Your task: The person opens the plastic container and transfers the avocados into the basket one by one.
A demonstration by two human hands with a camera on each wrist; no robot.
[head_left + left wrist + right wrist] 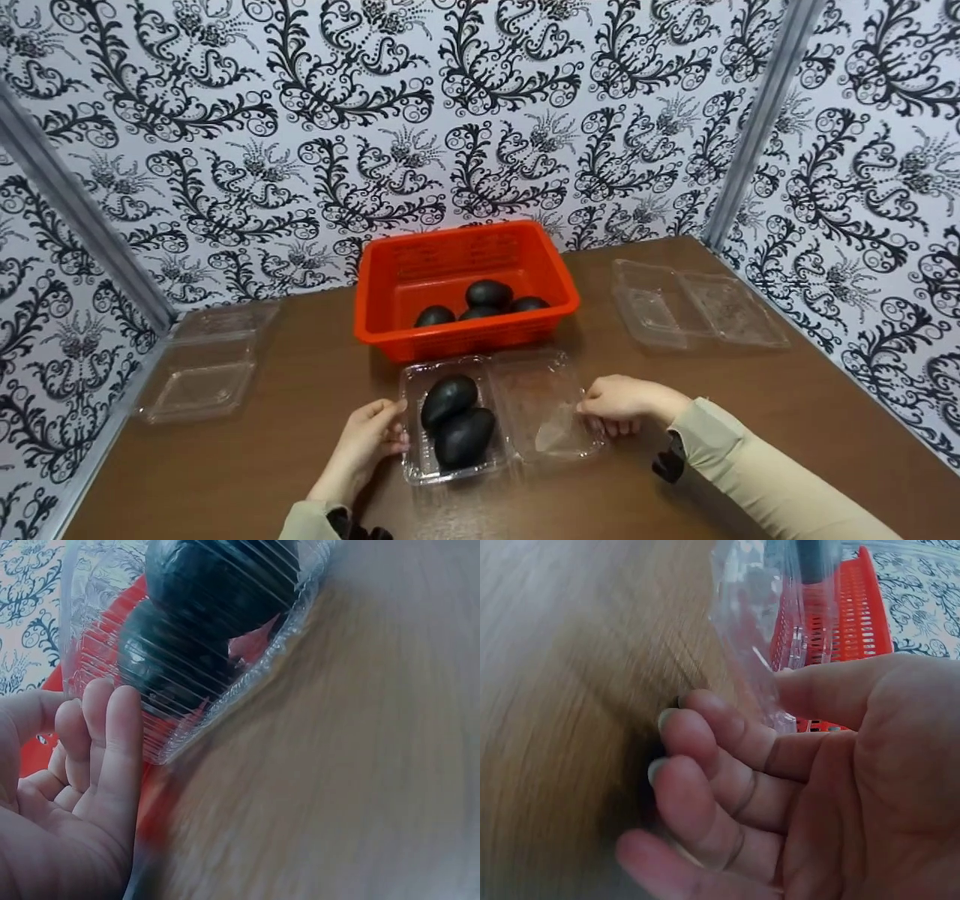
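Observation:
An open clear plastic clamshell box lies on the table in front of the basket, with two dark, smooth avocados in its left half. My left hand pinches the outer left rim of that half between thumb and fingers. At the other side, my right hand pinches the edge of the flat lid. In the left wrist view the avocados show through the ribbed wall, which looks raised off the table. The right wrist view has the thumb against the lid's edge, fingers curled beneath.
Behind the box stands an orange-red plastic basket with several more avocados. Another open clear clamshell lies at the left of the brown table, and one more at the back right. Patterned walls enclose the table.

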